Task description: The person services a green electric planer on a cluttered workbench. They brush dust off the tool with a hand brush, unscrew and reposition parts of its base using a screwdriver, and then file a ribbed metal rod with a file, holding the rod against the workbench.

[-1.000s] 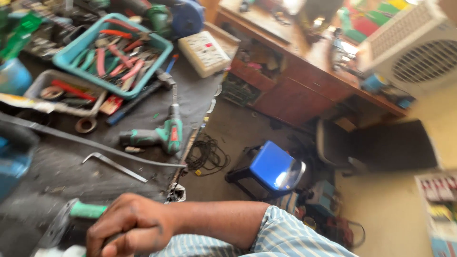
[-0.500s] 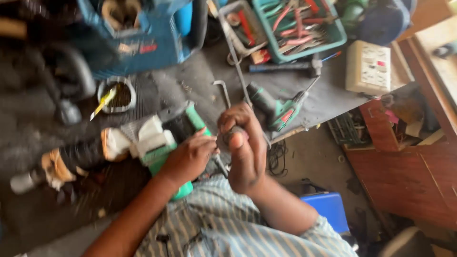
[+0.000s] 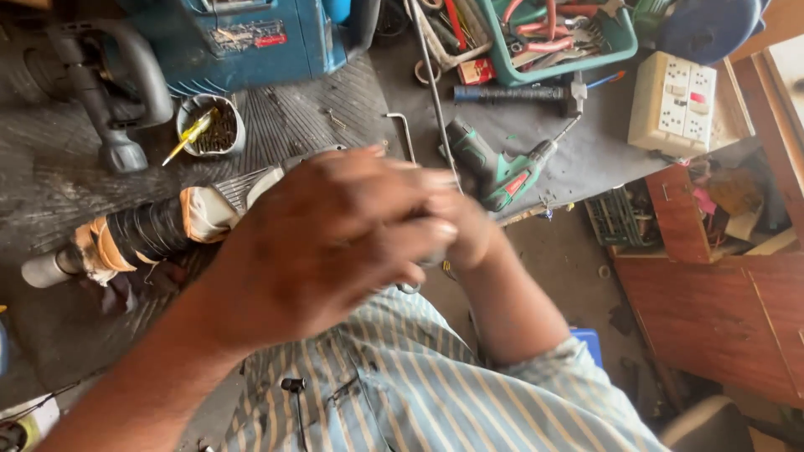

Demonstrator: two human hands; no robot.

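Observation:
My left hand (image 3: pixel 327 230) fills the middle of the view, laid over the rear of a power tool (image 3: pixel 151 230) that lies on the dark ribbed mat. The tool's body is wrapped in black tape and cream cloth, with a grey nose pointing left. My right hand (image 3: pixel 473 234) is curled just behind the left hand's fingers, touching them. Most of it is hidden, and so is whatever it holds. The left fingers are blurred. My striped shirt (image 3: pixel 402 385) shows below.
A blue machine case (image 3: pixel 251 38) stands at the back, with a tin of screws (image 3: pixel 219 130) and a yellow screwdriver (image 3: pixel 191 134) beside it. A green cordless drill (image 3: pixel 494 167), a hammer (image 3: pixel 519 94), a teal tool tray (image 3: pixel 502 67) and a white switch board (image 3: pixel 682 105) lie to the right. A wooden cabinet (image 3: pixel 712 318) stands lower right.
The view has swung from the bench's right side to straight over the taped tool. My left hand has slid across the tool's green rear part and now covers my right hand.

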